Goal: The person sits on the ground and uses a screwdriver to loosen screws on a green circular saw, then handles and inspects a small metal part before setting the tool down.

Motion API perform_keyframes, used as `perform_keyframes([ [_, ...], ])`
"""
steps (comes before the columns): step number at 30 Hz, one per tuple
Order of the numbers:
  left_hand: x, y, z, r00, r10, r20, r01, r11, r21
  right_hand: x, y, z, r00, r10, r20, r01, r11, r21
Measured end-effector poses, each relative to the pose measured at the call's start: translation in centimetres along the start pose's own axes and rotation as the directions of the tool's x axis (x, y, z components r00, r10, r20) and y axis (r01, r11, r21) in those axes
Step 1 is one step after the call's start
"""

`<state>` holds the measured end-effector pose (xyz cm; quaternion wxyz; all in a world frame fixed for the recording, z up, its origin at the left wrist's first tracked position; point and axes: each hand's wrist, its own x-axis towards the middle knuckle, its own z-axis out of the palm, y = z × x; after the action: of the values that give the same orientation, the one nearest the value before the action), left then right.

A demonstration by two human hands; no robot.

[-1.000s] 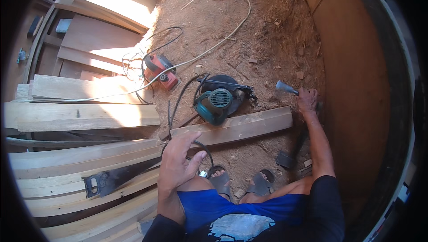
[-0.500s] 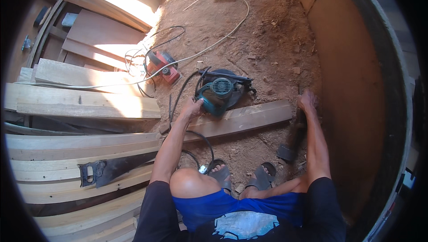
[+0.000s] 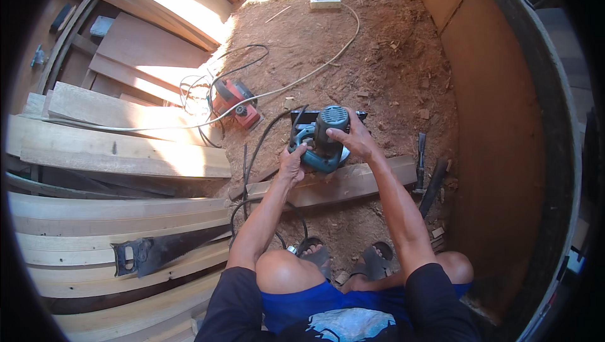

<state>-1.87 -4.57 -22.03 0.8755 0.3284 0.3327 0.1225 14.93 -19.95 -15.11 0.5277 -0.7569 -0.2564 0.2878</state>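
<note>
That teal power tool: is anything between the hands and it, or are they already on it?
Nothing visible stands between. The left hand and right hand both grip the teal power tool, above the plank on the dirt floor.

Bare dirt (image 3: 378,71) beyond the plank (image 3: 353,181) lies open (cables (image 3: 252,153) and stacked boards (image 3: 120,153) crowd the left).

Person in dark sleeves, blue shorts and dark sandals

Bare forearms run up from short black sleeves (image 3: 435,291) — a blue garment (image 3: 328,307) with a pale printed patch lies between the sleeves, and open-toed dark sandals (image 3: 375,260) sit just above it, past the bare knees.
</note>
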Motion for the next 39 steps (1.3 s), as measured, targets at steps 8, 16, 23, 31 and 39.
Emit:
perform_keyframes([
  [8, -3.1, 4.5, 5.7, 0.998, -0.049, 0.026, 0.052, 0.989, -0.135, -1.2, -5.8, -3.3, 0.991, 0.076, -0.114, -0.069, 0.995, 0.069],
  [16, -11.7, 8.8, 11.5, 0.933, -0.148, 0.327, 0.185, 0.979, -0.083, -8.3, -6.4, -4.1, 0.927, 0.036, -0.372, 0.064, 0.965, 0.253],
  [23, -17.2, 7.6, 15.7, 0.961, -0.257, 0.099, 0.247, 0.963, 0.106, -14.0, -2.9, -2.8, 0.885, 0.307, -0.350, -0.135, 0.889, 0.438],
  [31, -19.9, 2.9, 14.3, 0.984, -0.174, -0.024, 0.166, 0.968, -0.191, -15.7, -1.5, -1.3, 0.893, 0.372, -0.252, -0.271, 0.893, 0.358],
  [39, -18.9, -0.7, 15.6, 0.976, -0.214, -0.039, 0.202, 0.958, -0.204, -13.7, 6.4, -2.3, 0.867, 0.454, -0.204, -0.371, 0.863, 0.342],
])
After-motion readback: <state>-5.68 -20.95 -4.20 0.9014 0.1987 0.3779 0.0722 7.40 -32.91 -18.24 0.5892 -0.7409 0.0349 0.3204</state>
